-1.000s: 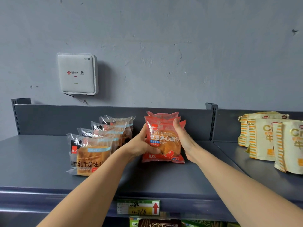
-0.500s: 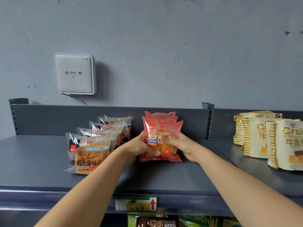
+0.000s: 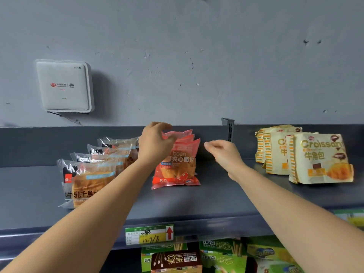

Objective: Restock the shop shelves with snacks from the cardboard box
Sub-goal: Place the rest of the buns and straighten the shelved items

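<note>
- The red packs (image 3: 178,164) stand upright in a short row near the middle of the grey shelf (image 3: 197,200); the front one shows a bun and a red bean on it; the others stand right behind it, toward the back wall of the shelf.
- The left hand (image 3: 155,143) is up at the top left corner of the red packs; its fingers are curled and a little apart; the fingertips look to be touching the top edge of the packs, but I cannot tell if they pinch it.
- The right hand (image 3: 223,152) is just to the right of the red packs and not touching them; its fingers are loose and partly spread, holding nothing.
- To the left of the red packs stands a row of clear toast packs (image 3: 92,174), one behind the other; the left arm crosses in front of some of them.
- Well to the right of the red packs stand the yellow croissant packs (image 3: 319,158), upright.
- A white box (image 3: 64,86) hangs on the wall, up and to the left of the red packs.
- A price tag (image 3: 149,234) with a red arrow sits on the shelf's front edge, below the red packs; under it are green boxes (image 3: 222,251) on a lower shelf.
</note>
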`<control>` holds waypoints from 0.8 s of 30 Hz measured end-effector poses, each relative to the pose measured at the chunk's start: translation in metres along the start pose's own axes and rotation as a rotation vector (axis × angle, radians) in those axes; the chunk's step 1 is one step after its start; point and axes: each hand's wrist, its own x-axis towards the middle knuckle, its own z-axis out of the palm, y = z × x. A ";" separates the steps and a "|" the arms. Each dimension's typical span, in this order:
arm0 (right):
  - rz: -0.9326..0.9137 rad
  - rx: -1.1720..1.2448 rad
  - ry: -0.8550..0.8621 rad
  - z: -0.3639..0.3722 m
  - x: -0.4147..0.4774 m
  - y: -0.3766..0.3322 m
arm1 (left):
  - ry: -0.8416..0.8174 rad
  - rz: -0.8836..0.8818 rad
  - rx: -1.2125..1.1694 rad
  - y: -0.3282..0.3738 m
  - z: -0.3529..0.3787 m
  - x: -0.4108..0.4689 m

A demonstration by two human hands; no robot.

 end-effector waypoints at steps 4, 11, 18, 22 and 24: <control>-0.024 -0.108 0.099 -0.027 -0.008 0.004 | -0.045 0.152 0.171 0.017 0.011 0.003; -0.019 -0.232 0.212 -0.082 -0.031 0.017 | -0.189 0.311 0.162 0.054 0.053 -0.014; 0.054 -0.308 0.276 -0.150 -0.052 0.046 | -0.336 0.346 0.179 0.098 0.113 -0.046; 0.091 -0.342 0.295 -0.200 -0.056 0.064 | -0.383 0.344 0.191 0.126 0.148 -0.060; 0.102 -0.364 0.298 -0.226 -0.056 0.077 | -0.390 0.322 0.203 0.140 0.165 -0.067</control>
